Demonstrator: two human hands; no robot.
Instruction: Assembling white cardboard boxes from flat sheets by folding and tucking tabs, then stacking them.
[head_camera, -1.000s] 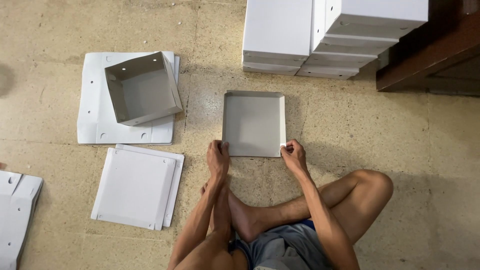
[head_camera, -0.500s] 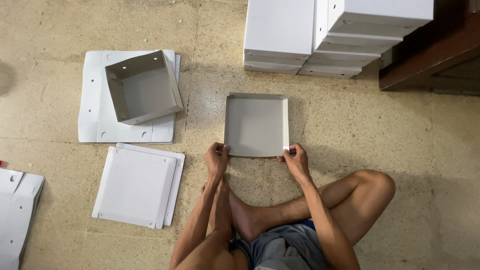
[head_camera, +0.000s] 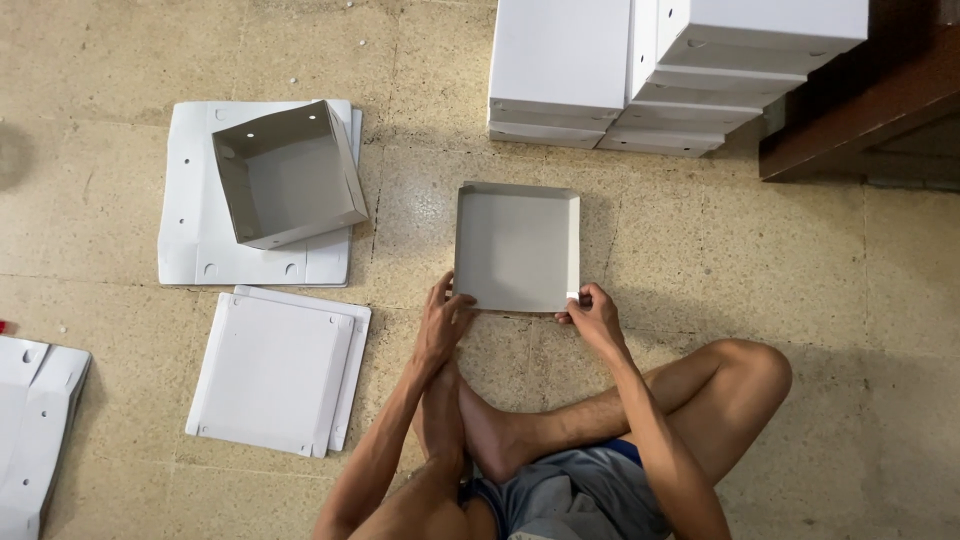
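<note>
Several stacked white boxes (head_camera: 640, 70) sit at the far edge of the stone floor (head_camera: 850, 260), beside a dark wooden ledge (head_camera: 860, 110). Toward the left, a flat cardboard sheet (head_camera: 200, 230) carries an open folded box (head_camera: 285, 175), and nearer lies another flat blank (head_camera: 275, 370), with more blanks (head_camera: 35, 420) at the left edge. Mid-floor, in front of the person's crossed legs, lies a shallow grey tray (head_camera: 517, 245). The left hand (head_camera: 440, 325) pinches its near left corner; the right hand (head_camera: 595, 315) grips its near right corner.
</note>
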